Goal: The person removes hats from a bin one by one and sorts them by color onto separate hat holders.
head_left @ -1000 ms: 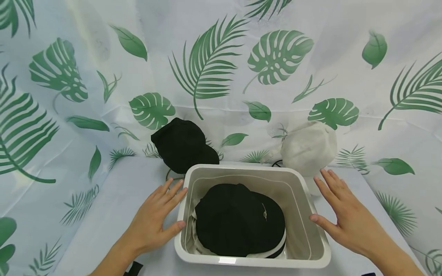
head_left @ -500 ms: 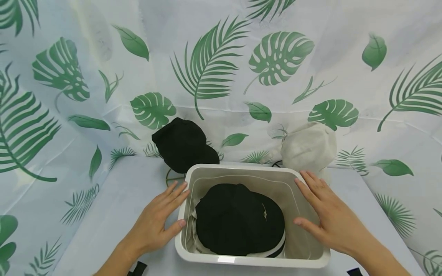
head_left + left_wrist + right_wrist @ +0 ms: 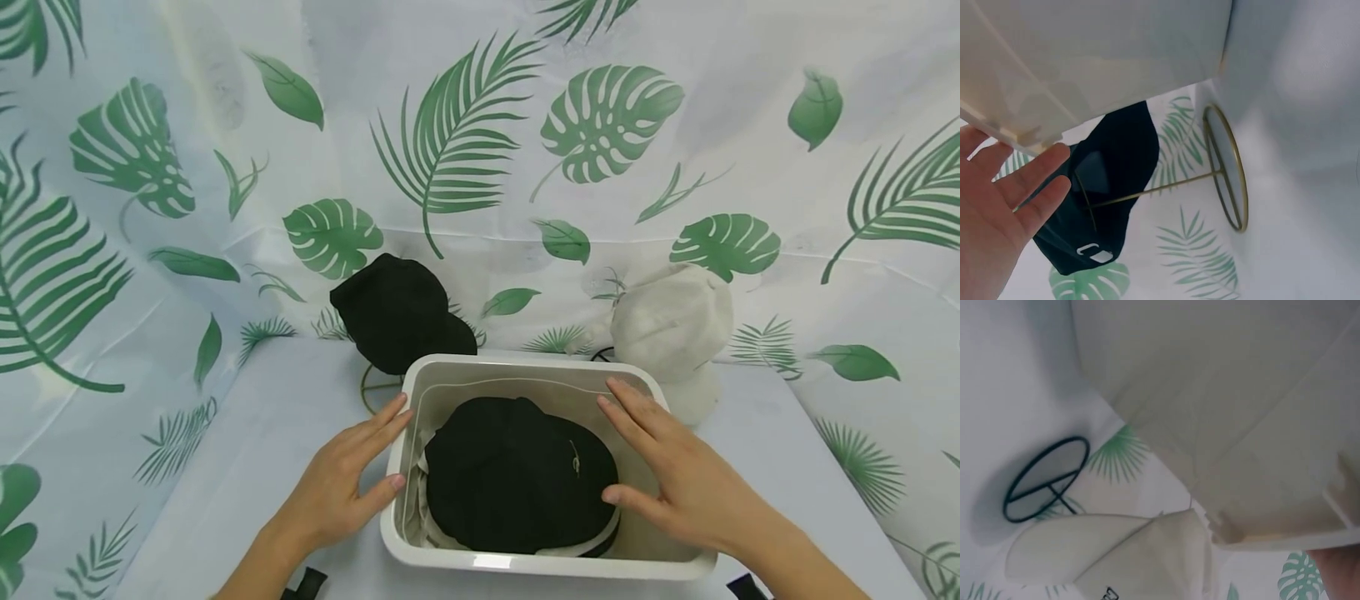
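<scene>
Currently left hand (image 3: 341,492) flat, fingers straight, pressing left outer wall of white bin (image 3: 525,567). Right hand (image 3: 675,479) spread open, palm down over bin's right side, thumb at black cap (image 3: 510,475) inside; contact unclear.

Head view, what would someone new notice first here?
A white bin sits in the middle of the table with a black cap lying in it. The left hand lies flat against the bin's left wall, and the right hand reaches open over its right side. Behind, a black cap and a white cap hang on stands.
</scene>
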The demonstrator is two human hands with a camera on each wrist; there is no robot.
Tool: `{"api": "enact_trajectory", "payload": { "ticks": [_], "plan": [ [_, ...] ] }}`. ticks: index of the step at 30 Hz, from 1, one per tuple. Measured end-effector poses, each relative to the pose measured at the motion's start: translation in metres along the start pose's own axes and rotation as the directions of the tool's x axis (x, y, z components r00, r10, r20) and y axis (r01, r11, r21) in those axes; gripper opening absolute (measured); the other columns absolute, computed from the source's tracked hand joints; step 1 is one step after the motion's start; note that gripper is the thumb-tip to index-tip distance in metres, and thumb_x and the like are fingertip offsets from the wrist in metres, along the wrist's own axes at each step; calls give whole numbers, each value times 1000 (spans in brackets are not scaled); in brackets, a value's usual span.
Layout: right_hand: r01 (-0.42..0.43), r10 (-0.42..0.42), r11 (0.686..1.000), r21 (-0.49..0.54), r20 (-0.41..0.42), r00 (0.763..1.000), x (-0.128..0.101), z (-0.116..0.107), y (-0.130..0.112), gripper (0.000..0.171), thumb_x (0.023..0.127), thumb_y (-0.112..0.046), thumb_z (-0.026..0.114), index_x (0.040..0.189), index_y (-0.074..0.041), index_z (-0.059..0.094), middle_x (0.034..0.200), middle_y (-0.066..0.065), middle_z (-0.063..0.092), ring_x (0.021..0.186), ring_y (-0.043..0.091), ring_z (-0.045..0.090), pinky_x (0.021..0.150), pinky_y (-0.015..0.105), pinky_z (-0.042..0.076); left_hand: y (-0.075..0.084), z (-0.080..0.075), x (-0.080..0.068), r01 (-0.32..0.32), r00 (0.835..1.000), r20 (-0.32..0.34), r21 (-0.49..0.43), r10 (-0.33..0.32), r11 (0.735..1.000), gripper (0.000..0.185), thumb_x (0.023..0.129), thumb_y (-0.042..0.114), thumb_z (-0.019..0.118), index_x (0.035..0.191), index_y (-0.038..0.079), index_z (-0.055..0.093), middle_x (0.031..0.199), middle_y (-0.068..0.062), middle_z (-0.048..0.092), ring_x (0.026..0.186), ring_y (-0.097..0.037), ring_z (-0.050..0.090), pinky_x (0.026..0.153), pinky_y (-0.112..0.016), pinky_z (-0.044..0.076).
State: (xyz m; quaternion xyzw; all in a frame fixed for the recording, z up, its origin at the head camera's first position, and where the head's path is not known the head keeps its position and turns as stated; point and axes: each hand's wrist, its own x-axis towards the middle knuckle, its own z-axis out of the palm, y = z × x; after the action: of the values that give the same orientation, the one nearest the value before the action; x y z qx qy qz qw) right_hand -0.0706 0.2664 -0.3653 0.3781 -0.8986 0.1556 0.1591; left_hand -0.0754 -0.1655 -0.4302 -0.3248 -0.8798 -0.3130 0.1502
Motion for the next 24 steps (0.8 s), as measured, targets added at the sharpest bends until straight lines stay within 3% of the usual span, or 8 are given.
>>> {"api": "enact_trajectory", "payload": {
  "ticks": [7, 9, 12, 16, 24],
  "plan": [
    [1, 0, 1000, -18, 39, 999, 8, 4, -8, 99, 89, -63, 73, 164, -10, 35, 169, 6, 33, 144, 27, 47, 119, 10, 13, 1, 0, 1, 15, 1000, -4, -41, -16, 999, 69, 94, 22, 69, 158, 12, 48, 168, -2, 37, 144, -26, 50, 106, -53, 49],
    [9, -8, 1000, -23, 41, 999, 10, 5, -10, 100, 88, -63, 74, 163, -10, 36, 169, 5, 35, 143, 27, 49, 119, 11, 18, 1, 0, 1, 13, 1000, -7, -44, -13, 999, 69, 93, 22, 69, 158, 12, 48, 168, -2, 38, 144, -26, 50, 106, -54, 49],
    [14, -13, 1000, -8, 58, 998, 14, 6, -12, 100, 87, -63, 76, 163, -11, 37, 168, 3, 37, 140, 25, 52, 115, 23, 35, 1, 1, 1, 23, 1000, -12, -52, -23, 998, 68, 93, 23, 68, 157, 12, 49, 167, -2, 38, 144, -26, 50, 105, -54, 49],
    [-11, 9, 1000, 25, 106, 994, 17, 8, -16, 100, 86, -62, 77, 164, -16, 35, 166, 2, 40, 132, 21, 59, 100, 42, 53, 3, 4, -1, 41, 999, -9, -75, -42, 996, 67, 93, 22, 68, 158, 14, 49, 167, -1, 38, 145, -27, 49, 106, -56, 49],
    [-83, 58, 990, 112, 213, 975, 26, 13, -23, 100, 87, -66, 74, 166, -21, 31, 166, -1, 38, 136, 23, 57, 100, 48, 55, 3, 6, -3, 61, 998, -26, -86, -63, 994, 67, 93, 20, 71, 157, 13, 50, 167, -1, 38, 145, -27, 48, 108, -53, 48]
  ]
}}
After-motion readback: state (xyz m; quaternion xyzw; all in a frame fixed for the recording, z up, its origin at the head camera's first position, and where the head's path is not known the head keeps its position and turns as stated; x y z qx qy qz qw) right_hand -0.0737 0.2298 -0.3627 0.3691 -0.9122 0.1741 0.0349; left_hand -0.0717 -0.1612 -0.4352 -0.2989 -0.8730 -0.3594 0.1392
